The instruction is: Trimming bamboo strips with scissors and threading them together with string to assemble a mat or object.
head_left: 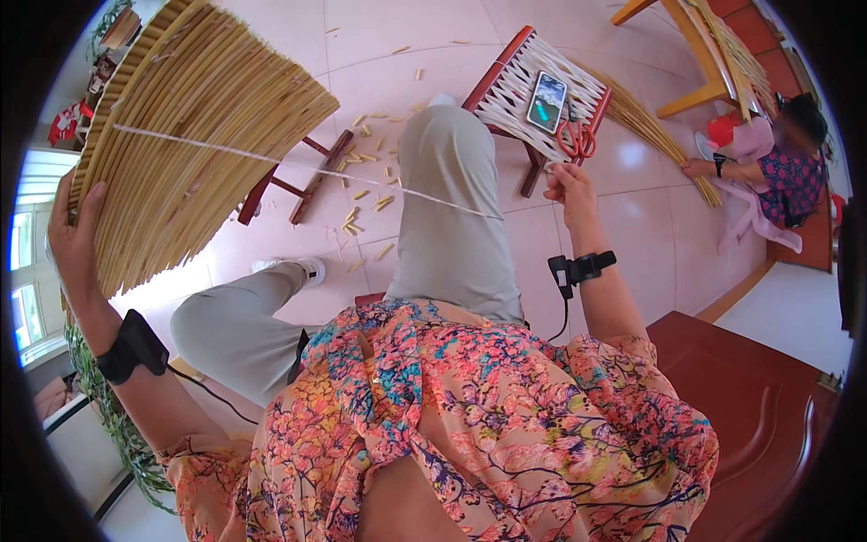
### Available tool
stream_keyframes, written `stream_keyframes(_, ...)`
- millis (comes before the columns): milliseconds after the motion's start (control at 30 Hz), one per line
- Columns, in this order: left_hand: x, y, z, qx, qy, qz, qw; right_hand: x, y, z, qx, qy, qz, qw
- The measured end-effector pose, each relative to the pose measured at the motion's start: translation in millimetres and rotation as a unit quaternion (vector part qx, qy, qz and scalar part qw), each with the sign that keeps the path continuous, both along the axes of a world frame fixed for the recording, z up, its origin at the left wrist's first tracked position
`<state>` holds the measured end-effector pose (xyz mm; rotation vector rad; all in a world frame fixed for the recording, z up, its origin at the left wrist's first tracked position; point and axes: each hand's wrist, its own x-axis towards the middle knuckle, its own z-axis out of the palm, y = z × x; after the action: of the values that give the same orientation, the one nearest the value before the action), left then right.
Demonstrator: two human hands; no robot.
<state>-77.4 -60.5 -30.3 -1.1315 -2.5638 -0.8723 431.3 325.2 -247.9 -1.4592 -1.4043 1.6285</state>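
On my left, a thick mat of tan reed sticks (212,117) stands raised, its sticks lying side by side. My left hand (79,235) is closed on its outer edge, the thumb on the near face. A thin white cord (298,165) runs from the mat across to my right knee, where I lose sight of its far end. My right hand (571,188) is raised beside the stool, fingertips pinched together; what they hold, if anything, is too small to make out. Red-handled scissors (576,138) and a phone (546,101) lie on the white-corded stool (506,86) just beyond that hand.
Short cut reed pieces (352,217) litter the tiled floor around a dark red wooden frame (321,181). Right of the stool lies a bundle of long reeds (646,122), held by a seated person (795,167). A wooden bench (695,54) is at the far right.
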Motion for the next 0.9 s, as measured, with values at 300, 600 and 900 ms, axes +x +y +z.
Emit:
stream_keyframes(300,-1.7,-21.4,4.0,0.014,0.051,0.022,0.998,-1.9,-1.5,-18.7,0.179,0.066,-0.114,0.975)
stream_keyframes(600,-0.2,-14.5,9.3,0.038,-0.011,-0.013,0.999,6.8,23.2,0.0,0.295,-0.173,-0.045,0.939)
stream_keyframes(900,-6.1,-20.1,6.6,0.055,-0.030,-0.007,0.998,-4.2,69.6,-31.4,0.487,-0.477,0.112,0.723)
